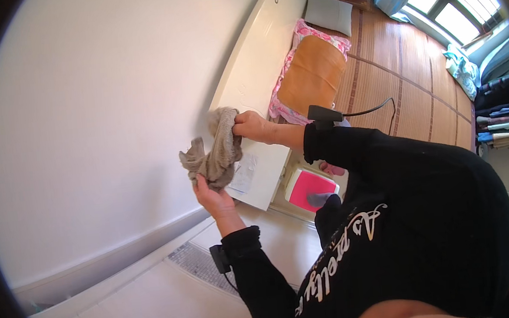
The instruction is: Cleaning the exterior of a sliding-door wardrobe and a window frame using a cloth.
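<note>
A crumpled grey-brown plush cloth [218, 157] is held between both hands, beside the white wall and over the end of a cream headboard [247, 75]. My left hand [215, 199] grips its lower end, with the thumb over the fabric. My right hand [254, 127] pinches its upper right edge. The far side of the cloth and some fingertips are hidden. A paper sheet [244, 173] bearing faint writing lies on the pale surface just behind the cloth.
A grey-socked foot [319, 198] rests on a pink-topped white stool [302, 186]. To the right, a bed with a bamboo mat [392, 69] holds a tan-covered pillow [312, 72] and a grey cushion [328, 14]. Folded clothes [503, 126] are stacked at far right.
</note>
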### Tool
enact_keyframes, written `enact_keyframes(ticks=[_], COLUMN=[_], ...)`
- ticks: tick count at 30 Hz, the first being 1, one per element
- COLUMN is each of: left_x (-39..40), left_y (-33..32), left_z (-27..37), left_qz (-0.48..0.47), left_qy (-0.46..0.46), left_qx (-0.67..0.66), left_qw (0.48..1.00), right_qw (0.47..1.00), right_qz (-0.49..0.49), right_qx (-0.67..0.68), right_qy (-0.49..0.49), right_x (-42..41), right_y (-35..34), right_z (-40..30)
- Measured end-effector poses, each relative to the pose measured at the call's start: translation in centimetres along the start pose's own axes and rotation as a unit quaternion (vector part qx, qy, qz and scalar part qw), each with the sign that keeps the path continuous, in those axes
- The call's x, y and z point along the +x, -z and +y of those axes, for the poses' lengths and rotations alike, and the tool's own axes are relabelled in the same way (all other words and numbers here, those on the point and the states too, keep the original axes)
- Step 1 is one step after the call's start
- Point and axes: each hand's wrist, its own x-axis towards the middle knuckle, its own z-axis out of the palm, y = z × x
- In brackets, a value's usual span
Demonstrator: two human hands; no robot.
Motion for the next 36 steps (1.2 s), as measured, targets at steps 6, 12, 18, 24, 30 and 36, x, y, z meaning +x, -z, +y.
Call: enact_keyframes(ticks=[6,12,18,24,30,36], left_x=[9.8,21.0,26.8,30.7,31.1,32.4], left_y=[-3.5,-7.2,-20.7,-34.6,-36.4,-38.6], left_z=[-4.8,-15.0,-23.9,-28.0,-26.4,-29.7], left_qz=[0.073,0.042,0.010,-0.040,-0.052,-0.095], left_qy=[-0.108,-0.122,-0.189,-0.180,-0.151,-0.189], left_qx=[0.165,0.432,0.790,0.837,0.841,0.894], left_qw=[0.978,0.893,0.583,0.516,0.517,0.394], right_qw=[0.933,0.805,0.757,0.697,0.736,0.837], right_qz=[0.015,-0.024,-0.025,-0.037,0.045,0.153], right_qx=[-0.328,-0.527,-0.529,-0.606,-0.525,-0.425], right_qy=[0.149,0.272,0.384,0.381,0.426,0.309], right_x=[11.6,22.6,30.7,39.0,40.4,43.5], right_y=[1.5,3.8,18.2,32.1,31.5,30.8], right_z=[2.6,8.1,10.0,10.2,9.5,16.7])
